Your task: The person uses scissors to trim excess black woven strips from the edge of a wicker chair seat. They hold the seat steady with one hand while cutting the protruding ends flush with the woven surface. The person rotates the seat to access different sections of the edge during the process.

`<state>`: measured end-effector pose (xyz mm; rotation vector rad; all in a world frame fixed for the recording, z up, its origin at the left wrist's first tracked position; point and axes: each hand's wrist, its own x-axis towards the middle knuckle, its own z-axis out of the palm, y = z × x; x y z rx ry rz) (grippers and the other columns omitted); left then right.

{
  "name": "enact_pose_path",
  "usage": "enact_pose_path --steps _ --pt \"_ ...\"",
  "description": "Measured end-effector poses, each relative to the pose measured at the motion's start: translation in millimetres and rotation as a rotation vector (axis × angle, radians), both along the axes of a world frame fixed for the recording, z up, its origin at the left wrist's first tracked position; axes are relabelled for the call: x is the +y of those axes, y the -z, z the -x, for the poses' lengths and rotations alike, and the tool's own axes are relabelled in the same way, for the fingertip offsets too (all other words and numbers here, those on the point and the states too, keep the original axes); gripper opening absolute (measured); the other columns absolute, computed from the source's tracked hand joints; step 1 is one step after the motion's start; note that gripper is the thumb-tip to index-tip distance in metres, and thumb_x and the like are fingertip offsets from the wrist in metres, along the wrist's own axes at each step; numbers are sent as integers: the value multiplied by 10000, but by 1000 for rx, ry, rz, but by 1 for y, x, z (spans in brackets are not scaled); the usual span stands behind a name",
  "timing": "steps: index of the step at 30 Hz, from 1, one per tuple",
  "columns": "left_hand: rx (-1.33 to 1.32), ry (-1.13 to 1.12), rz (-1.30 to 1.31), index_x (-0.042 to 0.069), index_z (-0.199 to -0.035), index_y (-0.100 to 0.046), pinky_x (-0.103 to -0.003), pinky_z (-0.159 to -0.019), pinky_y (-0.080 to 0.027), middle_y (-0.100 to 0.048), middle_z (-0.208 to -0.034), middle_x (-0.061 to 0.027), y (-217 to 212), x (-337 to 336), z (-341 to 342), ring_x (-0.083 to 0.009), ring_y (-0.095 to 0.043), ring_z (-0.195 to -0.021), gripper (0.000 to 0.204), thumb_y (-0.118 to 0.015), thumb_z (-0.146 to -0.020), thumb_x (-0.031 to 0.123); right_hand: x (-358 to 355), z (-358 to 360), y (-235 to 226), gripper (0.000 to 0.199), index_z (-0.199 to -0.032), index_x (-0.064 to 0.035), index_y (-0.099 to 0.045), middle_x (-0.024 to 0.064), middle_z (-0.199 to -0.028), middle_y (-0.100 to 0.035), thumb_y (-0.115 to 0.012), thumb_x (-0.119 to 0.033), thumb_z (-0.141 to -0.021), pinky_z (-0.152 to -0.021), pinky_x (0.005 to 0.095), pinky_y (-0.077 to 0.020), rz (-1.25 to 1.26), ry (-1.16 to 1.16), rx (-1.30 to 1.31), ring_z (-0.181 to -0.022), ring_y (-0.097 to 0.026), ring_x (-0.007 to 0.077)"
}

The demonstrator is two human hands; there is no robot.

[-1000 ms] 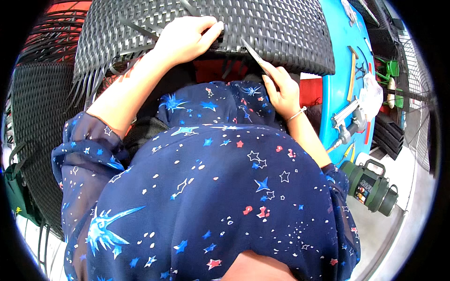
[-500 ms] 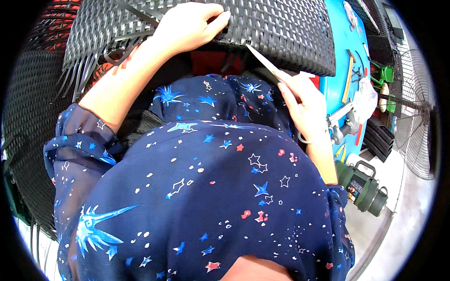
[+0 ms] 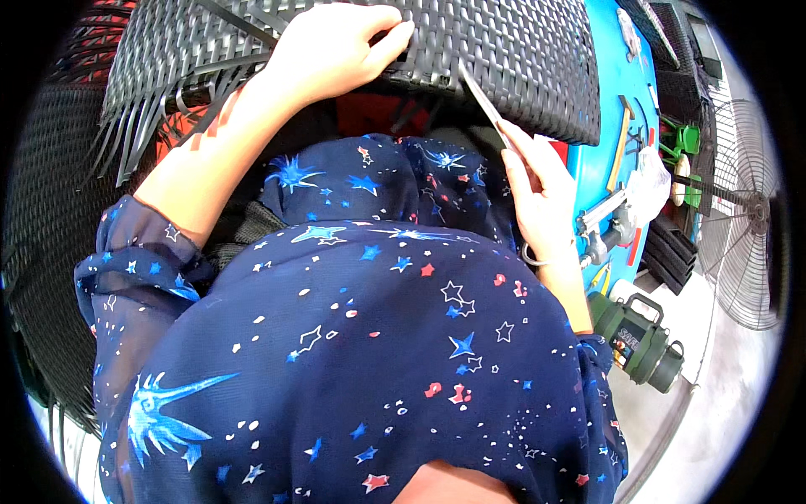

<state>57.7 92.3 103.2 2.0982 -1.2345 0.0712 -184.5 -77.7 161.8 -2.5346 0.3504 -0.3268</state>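
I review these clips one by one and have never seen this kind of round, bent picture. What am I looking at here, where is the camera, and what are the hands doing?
The camera sits on a person's head and looks down, so the wide lens bends straight edges and you see their own blue star-print blouse filling the middle. No machine is involved, only two bare hands. The left hand grips the lower edge of a black woven panel, with its loose strips hanging at the left. The right hand holds a thin flat strip that runs up to the panel's lower edge. On the right is a blue table with a hammer and other tools. On the floor stand a green flask and a fan.
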Motion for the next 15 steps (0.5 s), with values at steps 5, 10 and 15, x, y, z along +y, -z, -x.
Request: enact_pose_path --steps 5,10,15 --pt "-37 -16 1 90 -788 -633 -522 -613 -518 -652 -687 -181 -4 0 -1 -409 -665 -665 316 -621 -975 344 -2 0 -22 301 -1223 -98 -743 84 -745 -555 -725 -107 -922 -635 337 -469 32 -218 339 -666 -569 218" --pt "3 -20 -18 88 -780 -631 -517 -607 -517 -645 -674 -181 -8 2 1 -409 -662 -653 320 -623 -976 340 -11 3 -7 302 -1234 -67 -734 41 -716 -498 -708 -59 -933 -612 295 -413 -227 -58 132 -648 -493 137" --pt "9 2 23 85 -782 -633 -513 -608 -520 -646 -676 -178 -8 1 2 -408 -662 -653 311 -629 -973 330 -6 6 -7 301 -1238 -70 -734 56 -742 -532 -698 -57 -939 -627 295 -432 -180 -22 147 -659 -517 161"
